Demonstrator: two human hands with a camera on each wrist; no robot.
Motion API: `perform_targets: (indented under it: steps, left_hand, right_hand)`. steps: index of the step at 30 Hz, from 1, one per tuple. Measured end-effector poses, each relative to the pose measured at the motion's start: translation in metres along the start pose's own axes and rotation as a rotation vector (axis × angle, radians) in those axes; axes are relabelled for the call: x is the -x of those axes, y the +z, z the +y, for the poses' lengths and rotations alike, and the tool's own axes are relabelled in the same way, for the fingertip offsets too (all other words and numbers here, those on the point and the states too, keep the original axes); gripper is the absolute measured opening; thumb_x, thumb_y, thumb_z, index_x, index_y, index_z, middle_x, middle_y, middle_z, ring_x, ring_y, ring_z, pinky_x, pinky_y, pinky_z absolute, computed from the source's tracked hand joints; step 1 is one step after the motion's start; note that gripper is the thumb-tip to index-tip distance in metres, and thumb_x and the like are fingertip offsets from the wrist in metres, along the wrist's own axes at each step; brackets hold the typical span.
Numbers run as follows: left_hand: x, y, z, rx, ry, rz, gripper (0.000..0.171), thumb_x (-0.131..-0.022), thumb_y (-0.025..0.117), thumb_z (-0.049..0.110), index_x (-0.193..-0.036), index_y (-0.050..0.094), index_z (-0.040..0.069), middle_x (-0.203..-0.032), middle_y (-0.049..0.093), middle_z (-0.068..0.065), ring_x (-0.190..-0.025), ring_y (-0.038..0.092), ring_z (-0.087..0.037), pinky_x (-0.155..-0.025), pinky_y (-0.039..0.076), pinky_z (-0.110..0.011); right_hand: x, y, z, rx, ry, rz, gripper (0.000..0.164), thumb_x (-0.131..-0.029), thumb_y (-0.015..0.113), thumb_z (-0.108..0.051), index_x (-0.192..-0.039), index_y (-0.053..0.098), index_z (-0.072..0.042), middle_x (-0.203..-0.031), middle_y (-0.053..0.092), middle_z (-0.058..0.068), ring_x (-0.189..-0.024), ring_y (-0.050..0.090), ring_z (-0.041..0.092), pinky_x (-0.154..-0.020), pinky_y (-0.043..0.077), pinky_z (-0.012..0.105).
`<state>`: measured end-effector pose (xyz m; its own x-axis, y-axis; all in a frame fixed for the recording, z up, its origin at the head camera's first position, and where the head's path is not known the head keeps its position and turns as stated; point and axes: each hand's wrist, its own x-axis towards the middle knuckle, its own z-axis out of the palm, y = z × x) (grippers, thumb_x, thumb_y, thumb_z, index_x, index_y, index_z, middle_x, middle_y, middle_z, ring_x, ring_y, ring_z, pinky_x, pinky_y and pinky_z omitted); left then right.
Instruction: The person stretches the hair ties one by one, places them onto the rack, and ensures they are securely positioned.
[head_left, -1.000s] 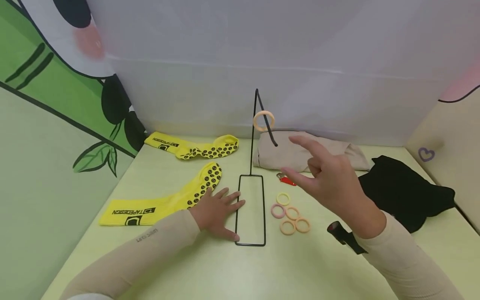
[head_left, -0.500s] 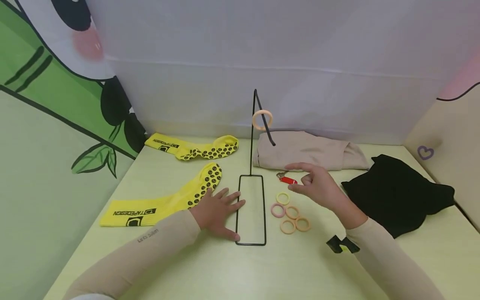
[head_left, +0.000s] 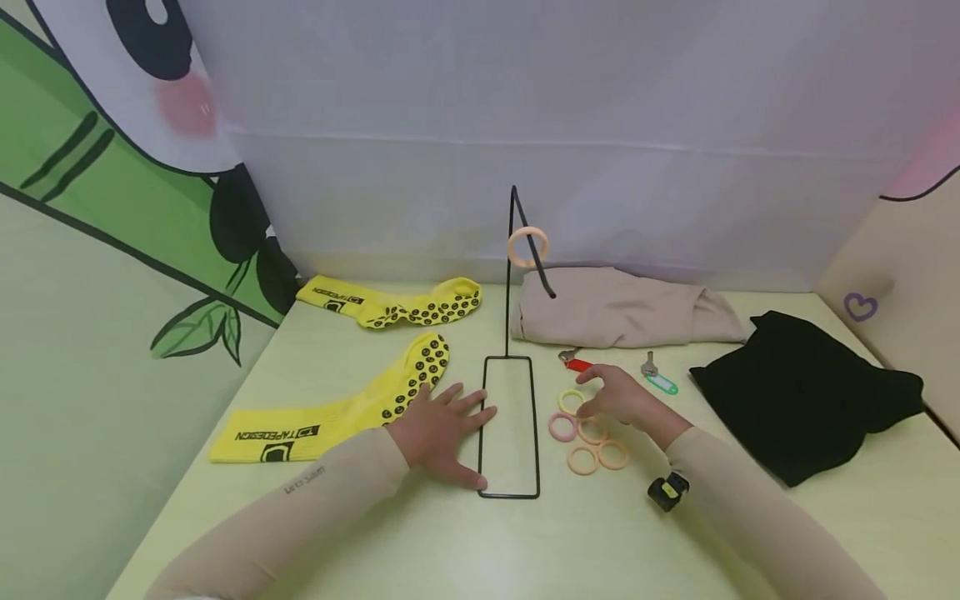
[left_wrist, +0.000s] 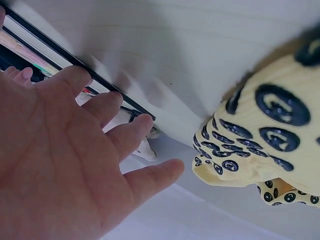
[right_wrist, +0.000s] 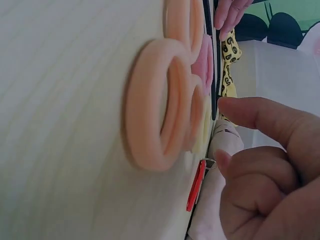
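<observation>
My left hand (head_left: 442,429) lies with spread fingers over the left bar of a black wire stand (head_left: 535,433), thumb at the base's front corner. One orange ring (head_left: 512,248) hangs on the stand's sloping arm. Right of the base lie a yellow ring (head_left: 560,403), a pink ring (head_left: 551,427) and several orange rings (right_wrist: 142,110). Just above these rings hovers my right hand (head_left: 618,398), thumb and index finger apart, the other fingers curled in. Nothing shows between thumb and index in the right wrist view.
Two yellow socks (head_left: 285,433) with black dots lie left. Behind the rings are a key with a red tag (head_left: 578,365) and one with a green tag (head_left: 662,384). Folded beige cloth (head_left: 622,308) lies at the back wall, black cloth (head_left: 810,400) at right.
My right hand has come down from beside the stand's arm to the loose rings, uncovering the green-tagged key. The left hand stays on the base; the ring still hangs on the arm.
</observation>
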<state>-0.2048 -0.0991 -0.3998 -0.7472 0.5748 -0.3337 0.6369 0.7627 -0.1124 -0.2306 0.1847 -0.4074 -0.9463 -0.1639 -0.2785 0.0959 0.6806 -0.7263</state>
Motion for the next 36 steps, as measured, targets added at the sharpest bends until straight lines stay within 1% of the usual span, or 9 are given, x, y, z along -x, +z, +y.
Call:
perform_targets:
  steps: [2,3,4,13,18,26,28,31,36]
  left_hand:
    - [0.000,0.000,0.000,0.003,0.002,0.002,0.099,-0.066,0.047,0.084,-0.147,0.021,0.034,-0.156,0.017,0.004,-0.143,0.017,-0.030,-0.106,0.019,-0.064]
    - [0.000,0.001,-0.001,0.004,0.002,0.001,0.099,-0.066,0.047,0.084,-0.147,0.020,0.034,-0.156,0.016,0.004,-0.143,0.016,-0.030,-0.106,0.019,-0.064]
    - [0.000,0.001,-0.001,0.004,0.002,0.002,0.099,-0.066,0.046,0.084,-0.147,0.020,0.034,-0.156,0.016,0.004,-0.143,0.016,-0.030,-0.106,0.019,-0.064]
    - [-0.004,0.004,-0.001,-0.003,0.001,0.000,0.101,-0.064,0.043,0.087,-0.148,0.017,0.036,-0.156,0.013,0.006,-0.143,0.014,-0.029,-0.107,0.018,-0.063]
    - [-0.003,0.002,0.000,-0.011,0.001,-0.012,0.101,-0.064,0.043,0.087,-0.148,0.017,0.036,-0.156,0.013,0.006,-0.143,0.015,-0.029,-0.107,0.019,-0.063]
    - [-0.002,0.002,0.000,-0.011,-0.002,-0.016,0.101,-0.064,0.044,0.087,-0.148,0.017,0.036,-0.156,0.013,0.006,-0.143,0.015,-0.029,-0.107,0.019,-0.063]
    - [-0.002,0.002,0.000,-0.009,0.001,-0.011,0.101,-0.064,0.044,0.087,-0.147,0.018,0.036,-0.156,0.014,0.005,-0.143,0.016,-0.029,-0.107,0.020,-0.063]
    - [-0.002,0.002,0.000,-0.004,0.004,-0.008,0.101,-0.064,0.045,0.086,-0.147,0.019,0.035,-0.156,0.015,0.005,-0.143,0.017,-0.029,-0.107,0.020,-0.063]
    - [-0.001,-0.001,0.001,0.004,-0.004,-0.014,0.101,-0.065,0.047,0.085,-0.148,0.018,0.035,-0.156,0.014,0.005,-0.143,0.016,-0.030,-0.107,0.019,-0.063]
  right_hand:
    - [-0.003,0.003,0.000,0.051,-0.006,0.007,0.048,-0.070,0.073,-0.004,-0.114,0.055,0.002,-0.110,0.056,0.018,-0.082,0.050,0.022,-0.065,0.044,0.030]
    - [-0.004,0.004,0.000,0.069,-0.001,0.006,0.047,-0.069,0.073,-0.004,-0.112,0.056,0.001,-0.119,0.054,0.019,-0.089,0.049,0.024,-0.070,0.045,0.031]
    - [-0.005,0.005,0.000,0.084,0.003,-0.001,0.047,-0.068,0.072,-0.003,-0.112,0.056,0.001,-0.120,0.054,0.019,-0.093,0.049,0.025,-0.073,0.045,0.032]
    - [-0.011,0.007,-0.004,0.177,0.044,-0.027,0.046,-0.067,0.071,-0.006,-0.110,0.056,-0.002,-0.106,0.056,0.014,-0.083,0.049,0.023,-0.065,0.042,0.028]
    - [-0.014,0.009,-0.004,0.217,0.017,-0.008,0.041,-0.067,0.072,-0.007,-0.105,0.058,-0.001,-0.106,0.059,0.014,-0.087,0.049,0.023,-0.072,0.043,0.030]
    - [-0.007,0.009,-0.007,0.259,-0.010,0.018,0.035,-0.072,0.073,-0.013,-0.103,0.059,-0.004,-0.103,0.059,0.013,-0.080,0.050,0.020,-0.066,0.043,0.028]
    - [0.000,0.008,-0.010,0.269,-0.047,0.042,0.035,-0.072,0.073,-0.014,-0.102,0.059,-0.003,-0.099,0.060,0.012,-0.077,0.049,0.019,-0.064,0.042,0.028]
    - [0.015,0.007,-0.018,0.272,-0.097,0.070,0.034,-0.073,0.073,-0.013,-0.102,0.059,-0.003,-0.083,0.059,0.008,-0.066,0.047,0.017,-0.058,0.039,0.027]
    - [0.045,0.005,-0.037,0.262,-0.128,0.094,0.036,-0.075,0.071,-0.015,-0.107,0.057,-0.005,-0.056,0.041,-0.002,-0.050,0.037,0.011,-0.047,0.031,0.024]
